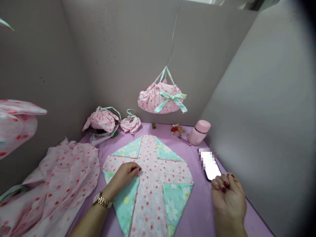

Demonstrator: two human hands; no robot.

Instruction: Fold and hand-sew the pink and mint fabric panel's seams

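A flat patchwork cloth [158, 171] lies on the lilac table [197, 214], a pink spotted cross with mint floral corners. My left hand [124, 177] rests on its left part with the fingers curled down, fingertips pressing the fabric. A gold watch is on that wrist. My right hand [228, 197] lies on the table at the right, fingers curled loosely with nothing visible in them, touching the near end of a phone [209, 164] with a lit screen.
A finished pink pouch [161, 97] with a mint bow hangs on a string above the table. Two more pouches [111, 120] sit at the back left. Pink spotted fabric [59, 181] is piled at the left. A pink bottle [198, 131] and small sewing bits [177, 129] stand at the back right. Grey partition walls enclose the table.
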